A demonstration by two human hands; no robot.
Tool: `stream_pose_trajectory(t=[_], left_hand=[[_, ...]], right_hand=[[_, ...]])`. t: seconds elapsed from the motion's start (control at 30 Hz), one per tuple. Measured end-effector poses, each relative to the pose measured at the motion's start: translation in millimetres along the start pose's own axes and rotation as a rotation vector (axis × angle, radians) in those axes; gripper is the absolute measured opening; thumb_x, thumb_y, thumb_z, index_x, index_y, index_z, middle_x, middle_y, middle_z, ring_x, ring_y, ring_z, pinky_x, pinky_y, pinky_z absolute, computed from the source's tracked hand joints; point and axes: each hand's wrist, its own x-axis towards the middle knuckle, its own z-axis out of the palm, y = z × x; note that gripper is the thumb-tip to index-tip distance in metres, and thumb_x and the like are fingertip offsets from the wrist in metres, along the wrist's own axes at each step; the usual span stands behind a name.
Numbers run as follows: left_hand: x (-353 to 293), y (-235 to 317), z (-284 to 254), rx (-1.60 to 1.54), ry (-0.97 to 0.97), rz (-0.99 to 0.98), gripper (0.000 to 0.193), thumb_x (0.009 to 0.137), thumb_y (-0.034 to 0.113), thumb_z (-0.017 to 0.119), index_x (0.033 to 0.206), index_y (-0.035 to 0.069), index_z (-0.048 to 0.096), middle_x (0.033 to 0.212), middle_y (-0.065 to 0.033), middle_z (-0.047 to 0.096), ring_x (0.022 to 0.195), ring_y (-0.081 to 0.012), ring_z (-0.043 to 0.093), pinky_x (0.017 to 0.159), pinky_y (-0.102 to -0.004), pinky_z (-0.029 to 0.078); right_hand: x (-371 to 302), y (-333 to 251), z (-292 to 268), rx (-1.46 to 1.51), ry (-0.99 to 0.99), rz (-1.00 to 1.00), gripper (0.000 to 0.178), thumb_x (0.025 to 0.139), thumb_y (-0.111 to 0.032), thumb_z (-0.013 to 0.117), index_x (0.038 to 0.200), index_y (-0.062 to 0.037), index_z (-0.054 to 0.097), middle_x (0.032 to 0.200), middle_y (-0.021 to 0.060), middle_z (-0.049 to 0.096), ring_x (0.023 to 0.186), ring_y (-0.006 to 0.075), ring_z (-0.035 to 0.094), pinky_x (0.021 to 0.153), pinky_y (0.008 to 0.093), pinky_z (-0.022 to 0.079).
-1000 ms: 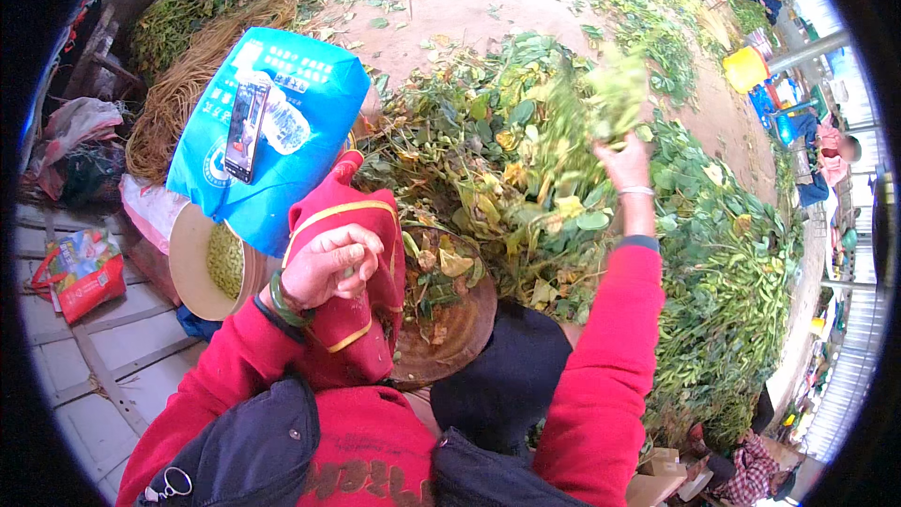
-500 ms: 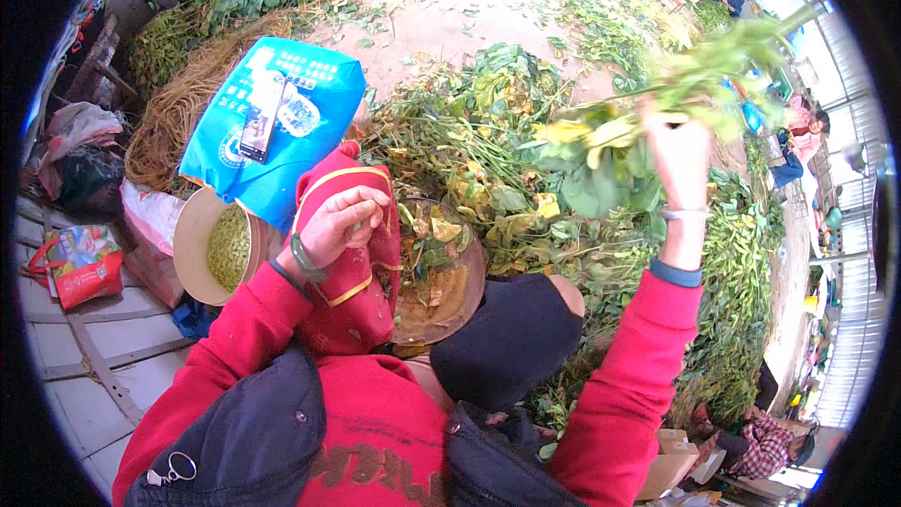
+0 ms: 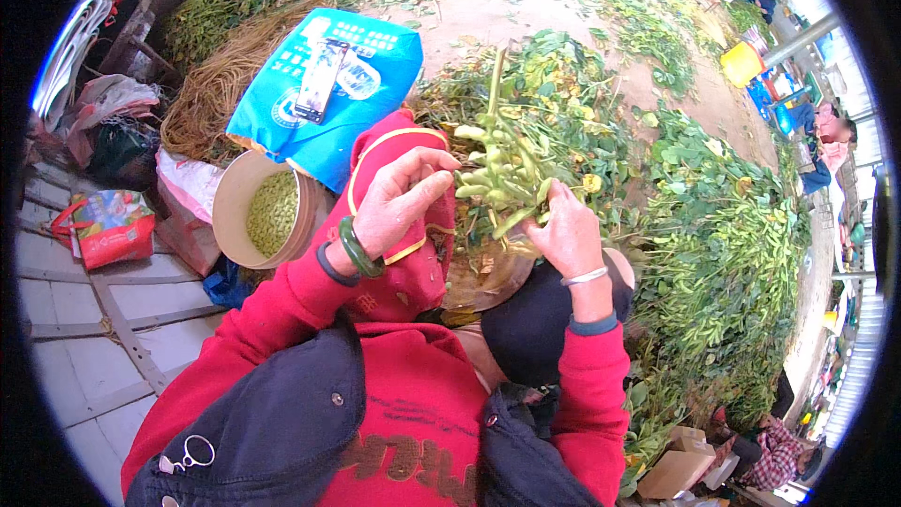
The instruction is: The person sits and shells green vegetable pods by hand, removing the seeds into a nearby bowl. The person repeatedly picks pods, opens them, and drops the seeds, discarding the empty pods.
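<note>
My right hand (image 3: 569, 230) is closed on a soybean plant (image 3: 507, 164), a stalk hung with plump green pods, with its bare stem end pointing up and away. To the left of the pods is my left hand (image 3: 405, 195), thumb and forefinger bent but a little apart, nearly touching the closest pods. I see nothing held in it, though its palm is hidden. Under both hands, a round brown pan (image 3: 479, 286) with leaf scraps is partly covered by the plant and my knee. Red cloth (image 3: 399, 268) covers my other knee.
A beige bucket (image 3: 228, 216) of shelled green beans stands at left, beside a blue sack (image 3: 272, 122) with a phone (image 3: 322, 83) on it. Cut soybean plants (image 3: 713, 253) heap up at right. A red shopping bag (image 3: 117, 235) lies far left; other people sit at right.
My right hand has swung in from the upper right, bringing a podded plant before me. The left hand has loosened from a curl and reached toward the pods. The view has shifted slightly.
</note>
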Motion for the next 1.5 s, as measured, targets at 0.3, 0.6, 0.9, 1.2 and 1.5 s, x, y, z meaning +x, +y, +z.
stream_pose_trajectory(t=[0.3, 0.6, 0.9, 1.2, 1.5], left_hand=[[0, -16, -15, 0.7, 0.214, 0.1, 0.019, 0.08, 0.015, 0.066, 0.075, 0.001, 0.054, 0.057, -0.0064, 0.052, 0.051, -0.0116, 0.049, 0.048, -0.0263, 0.038], [-13, -33, -30, 0.886, 0.058, -0.039, 0.016, 0.077, 0.018, 0.066, 0.083, 0.003, 0.064, 0.066, -0.0099, 0.061, 0.056, -0.0151, 0.057, 0.054, -0.0288, 0.045], [-30, -83, -42, -0.051, -0.197, -0.649, 0.024, 0.087, 0.024, 0.055, 0.087, 0.002, 0.063, 0.068, -0.0024, 0.057, 0.048, -0.0075, 0.043, 0.044, -0.0228, 0.035], [-34, -101, -31, -0.687, -0.084, -0.744, 0.02, 0.091, 0.023, 0.051, 0.098, 0.005, 0.056, 0.074, 0.0022, 0.052, 0.049, -0.0022, 0.033, 0.042, -0.0154, 0.027], [-40, -98, -17, -0.438, -0.13, -0.585, 0.015, 0.089, 0.021, 0.054, 0.084, 0.007, 0.057, 0.066, 0.001, 0.054, 0.046, -0.0049, 0.042, 0.042, -0.0183, 0.027]], right_hand=[[-20, -50, 44, -0.174, -0.058, 0.179, 0.045, 0.071, -0.024, 0.066, 0.107, -0.004, 0.048, 0.092, 0.0126, 0.056, 0.066, 0.0312, 0.061, 0.054, 0.039, 0.049], [-24, -65, 70, -0.18, 0.045, 0.239, 0.044, 0.073, -0.023, 0.066, 0.11, -0.0057, 0.048, 0.093, 0.0123, 0.054, 0.065, 0.0298, 0.061, 0.054, 0.0376, 0.05], [-32, -55, 100, -0.088, 0.055, 0.251, 0.045, 0.072, -0.012, 0.063, 0.113, -0.0069, 0.043, 0.111, 0.0163, 0.045, 0.066, 0.0329, 0.061, 0.056, 0.0415, 0.05], [-49, -85, 68, 0.597, 0.268, 0.323, 0.014, 0.091, -0.014, 0.046, 0.093, -0.0007, 0.05, 0.078, 0.0146, 0.058, 0.064, 0.0274, 0.058, 0.06, 0.0361, 0.046], [-61, -89, 108, 1.152, -0.211, 0.532, 0.021, 0.091, -0.018, 0.034, 0.089, 0.0004, 0.044, 0.064, 0.013, 0.058, 0.065, 0.0264, 0.058, 0.064, 0.0375, 0.045]])
